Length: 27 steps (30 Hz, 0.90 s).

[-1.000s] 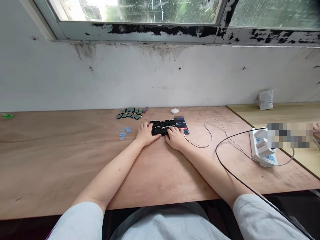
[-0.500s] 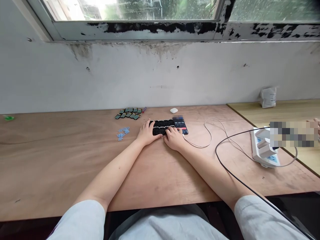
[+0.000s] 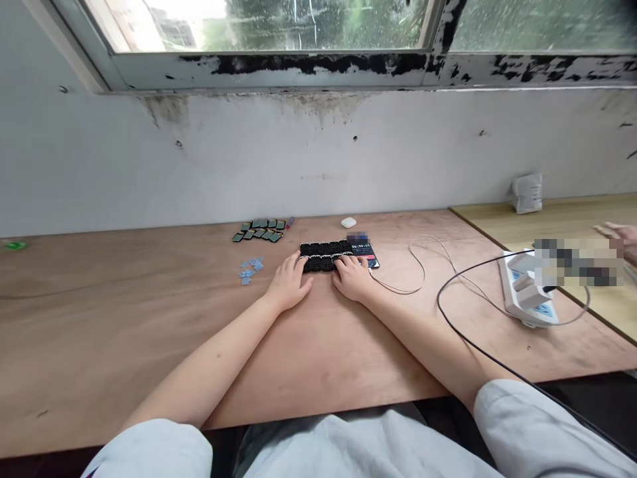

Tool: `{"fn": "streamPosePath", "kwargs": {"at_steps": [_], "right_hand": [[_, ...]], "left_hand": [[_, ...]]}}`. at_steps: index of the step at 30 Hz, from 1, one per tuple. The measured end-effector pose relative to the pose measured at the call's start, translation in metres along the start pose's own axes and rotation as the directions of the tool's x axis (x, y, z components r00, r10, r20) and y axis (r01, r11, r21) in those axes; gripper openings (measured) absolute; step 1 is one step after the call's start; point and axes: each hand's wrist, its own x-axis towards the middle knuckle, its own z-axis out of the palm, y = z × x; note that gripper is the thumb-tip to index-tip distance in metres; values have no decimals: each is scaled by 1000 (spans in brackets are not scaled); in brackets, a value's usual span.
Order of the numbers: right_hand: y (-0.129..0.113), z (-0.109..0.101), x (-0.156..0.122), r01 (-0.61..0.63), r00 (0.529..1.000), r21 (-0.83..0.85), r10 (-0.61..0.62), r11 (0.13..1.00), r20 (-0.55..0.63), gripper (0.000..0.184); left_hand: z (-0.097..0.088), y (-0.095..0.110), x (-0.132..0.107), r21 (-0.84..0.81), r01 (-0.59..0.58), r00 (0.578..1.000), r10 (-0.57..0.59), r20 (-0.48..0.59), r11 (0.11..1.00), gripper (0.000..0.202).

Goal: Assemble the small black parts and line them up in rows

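Observation:
Small black plastic parts lie side by side in two rows, a far row [image 3: 324,247] and a near row [image 3: 318,264]. At the left end of the near row, my left hand [image 3: 288,284] rests with its fingertips touching the parts, thumb held apart. My right hand [image 3: 352,279] lies over the right end of that row, fingers stretched forward and covering the last parts. Just beyond it a phone [image 3: 367,249] with a running timer lies flat, partly hidden by the hand. Left of the rows are blue pieces [image 3: 251,268] and several green circuit boards [image 3: 259,230].
A small purple-red tool [image 3: 290,224] lies beside the boards. Behind the phone sits a white case [image 3: 348,222]. To the right, a power strip [image 3: 528,292] with plugs and cables [image 3: 440,292] crosses the table. Another person's hand [image 3: 624,238] shows at the right edge.
My left hand has come back from the far row's left end to the near row's. My right hand has shifted slightly right. The other person's hand has come further into view.

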Motion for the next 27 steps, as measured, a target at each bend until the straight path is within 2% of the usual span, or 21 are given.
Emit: {"fn": "streamPosePath", "kwargs": {"at_steps": [3, 6, 9, 11, 13, 15, 18, 21, 24, 27], "right_hand": [[0, -1, 0, -1, 1000, -6, 1, 1000, 11, 32], [1, 1, -1, 4, 1000, -6, -4, 1000, 7, 32], [3, 4, -1, 17, 1000, 14, -17, 1000, -11, 32], [6, 5, -1, 23, 999, 28, -22, 999, -44, 33], [10, 5, 1, 17, 996, 28, -14, 999, -89, 37], [14, 4, 4, -13, 994, 19, 15, 1000, -106, 44], [21, 6, 11, -49, 998, 15, 50, 999, -34, 65], [25, 9, 17, -19, 999, 11, 19, 1000, 42, 83], [26, 11, 20, -12, 998, 21, 10, 1000, 66, 90], [26, 11, 19, -7, 999, 31, 6, 999, 34, 89]], "left_hand": [[-7, -7, -5, 23, 29, 1000, -29, -7, 999, 55], [-13, -23, -11, 94, 67, 998, -65, -24, 993, 52], [-17, -46, -12, 187, 184, 982, -174, -68, 965, 48], [-19, -62, -10, 224, 331, 943, -315, -103, 917, 49], [-18, -74, -7, 232, 468, 884, -456, -107, 853, 56], [-17, -83, -5, 236, 541, 838, -541, -71, 807, 64], [-17, -88, -3, 262, 556, 817, -577, 2, 789, 65], [-18, -88, -2, 286, 541, 818, -573, 39, 791, 60], [-17, -87, -2, 292, 515, 841, -541, 13, 806, 54], [-15, -88, -3, 284, 502, 857, -515, -34, 817, 49]]}}
